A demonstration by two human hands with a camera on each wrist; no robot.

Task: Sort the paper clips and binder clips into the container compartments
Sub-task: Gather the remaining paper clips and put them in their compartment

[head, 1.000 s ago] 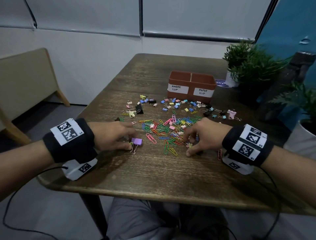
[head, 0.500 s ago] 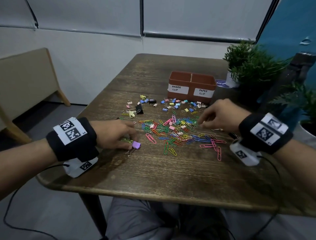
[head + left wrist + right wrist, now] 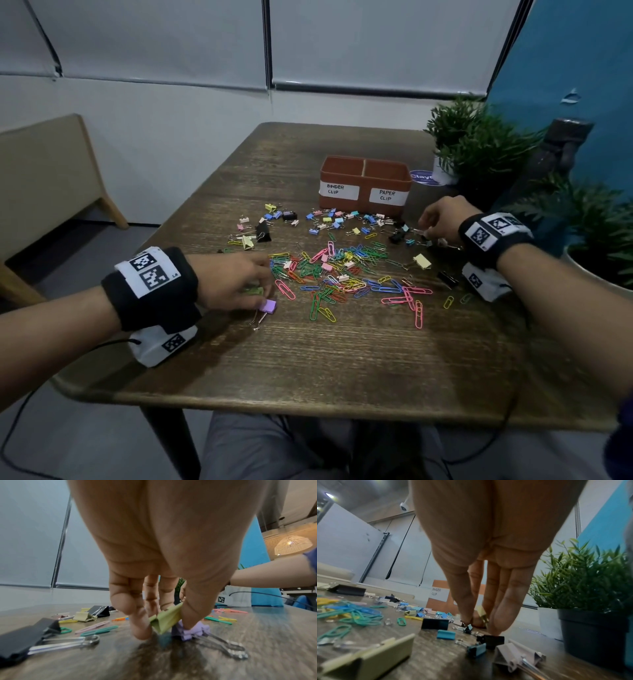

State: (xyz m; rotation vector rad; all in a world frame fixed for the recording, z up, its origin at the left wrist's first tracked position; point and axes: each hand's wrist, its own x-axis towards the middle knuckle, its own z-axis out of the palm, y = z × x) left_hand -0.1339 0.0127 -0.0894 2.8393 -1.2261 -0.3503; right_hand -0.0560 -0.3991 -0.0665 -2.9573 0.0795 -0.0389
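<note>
Your wooden table (image 3: 342,370) fills the frame's middle, the 2-compartment container (image 3: 365,185) upper centre. At centre left, your left hand (image 3: 233,284) reaches palm down, pinching a green binder clip (image 3: 167,619) above a purple binder clip (image 3: 268,306). At centre right, your right hand (image 3: 442,219) points down, fingers (image 3: 508,601) pressed together, pinching a cream binder clip (image 3: 482,613) among scattered clips.

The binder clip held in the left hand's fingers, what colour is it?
Olive green binder clip, clearest in the left wrist view, held by the left hand.
</note>
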